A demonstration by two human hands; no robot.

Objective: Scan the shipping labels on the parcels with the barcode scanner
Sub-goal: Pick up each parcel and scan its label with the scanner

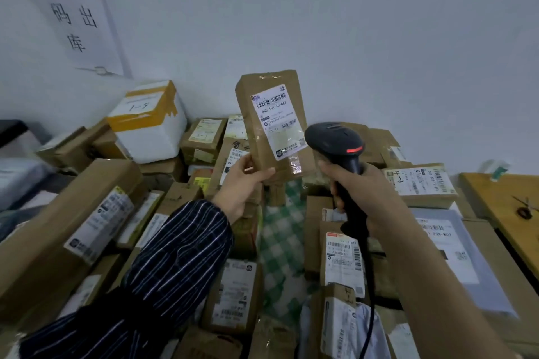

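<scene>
The left hand point(242, 186) holds a brown parcel point(264, 137) upright above the heap. The thumb lies along the lower left edge. The fingers curl round the bottom of the front face. The parcel is raised clear of the other boxes and tilts slightly to the left.

A white shipping label point(277, 119) is stuck on the face turned toward the person. It carries barcodes and a printed number line. Clear tape covers its lower part.

The right hand point(372, 194) wraps round the grip of a black barcode scanner point(335, 138). A red strip glows on the scanner's head. The head sits just beside the parcel's lower right corner, near the label. A black cable point(371, 297) hangs from the base of the grip.

The left arm wears a dark striped sleeve point(178, 253). The right forearm is bare.

Below the hands, brown cartons with white labels lie packed together. A green checked cloth point(281, 230) shows between them. A white foam box point(151, 131) with yellow tape rests on the cartons at the back left. A paper sign point(70, 9) with large handwritten characters is fixed to the wall above it. A wooden table point(495, 198) stands at the far right, with scissors point(525, 208) lying on it.
</scene>
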